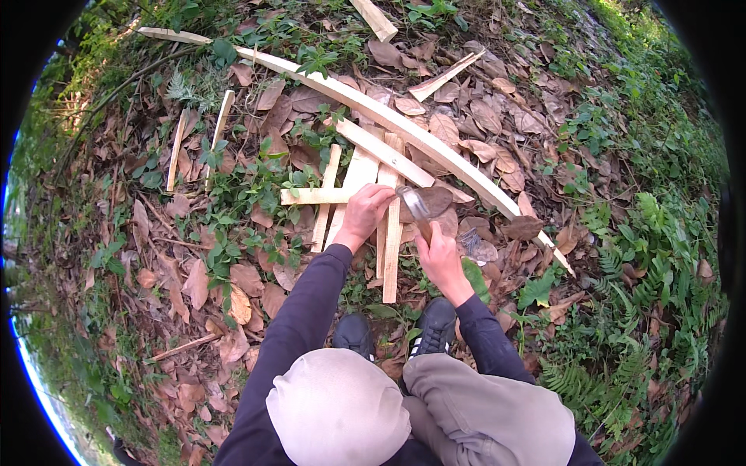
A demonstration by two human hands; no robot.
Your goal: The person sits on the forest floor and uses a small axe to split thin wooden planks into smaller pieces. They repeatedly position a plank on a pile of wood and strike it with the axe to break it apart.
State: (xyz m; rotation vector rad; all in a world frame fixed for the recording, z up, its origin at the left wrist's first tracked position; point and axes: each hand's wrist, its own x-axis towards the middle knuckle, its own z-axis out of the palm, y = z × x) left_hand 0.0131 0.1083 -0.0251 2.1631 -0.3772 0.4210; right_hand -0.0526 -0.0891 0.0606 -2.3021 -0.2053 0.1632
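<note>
As we look down, shoes: dark, pale-striped, too small to read.
Ground: outdoors, dry brown leaves, green weeds.
Wood strips: pale, straight-edged, crossing before us.
Left hand: fingers gathered over the strips; grip unclear.
Right hand: clamped on the metal-headed hammer, beside our left fingertips.

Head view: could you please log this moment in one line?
left hand: at crossed wooden slats, grip unclear | right hand: gripping wood-handled hammer beside left hand | beyond: long wooden strip
</note>
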